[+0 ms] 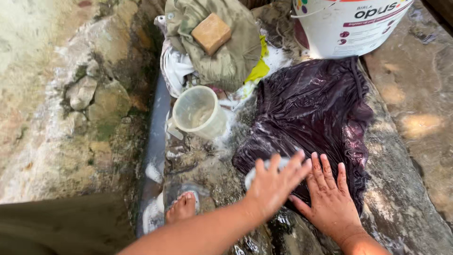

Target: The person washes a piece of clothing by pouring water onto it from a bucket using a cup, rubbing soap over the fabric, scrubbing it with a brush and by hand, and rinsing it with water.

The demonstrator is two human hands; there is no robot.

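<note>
Wet stone washing slab (401,208), outdoors, sunlit in patches. Person crouched at the 6 o'clock edge, both forearms reaching in.

Dark purple wet cloth garment (314,111) lies spread and crumpled across the middle of the slab, shiny with water and suds. It runs from the hands up toward 12 o'clock, nearly to the bucket.

Left hand (273,184): fingers curled over a small pale object (250,175), pressing it onto the garment's near edge. Only a sliver of that object shows under the palm; cannot tell what it is. Grip is closed around it, fingertips spread forward on the cloth.

Right hand (330,198): flat, fingers spread wide, palm down on the garment's near hem, just beside the left hand at its 3 o'clock. It holds nothing, only presses.

At 10 o'clock from the hands, a translucent plastic mug with a handle (197,113) lies tipped on its side, mouth toward the viewer, foam around it.

At 11 o'clock, a heap of olive-drab crumpled clothing (226,56), with a tan rectangular soap bar (211,32) resting on top. White and yellow cloth peeks from beneath the heap.

At 1 o'clock, a white plastic bucket with printed sides (349,28), touching the garment's far edge.

At 8 o'clock, a bare foot in a light sandal (181,208) stands beside a grey pipe (155,137) that runs along the slab's left side.
</note>
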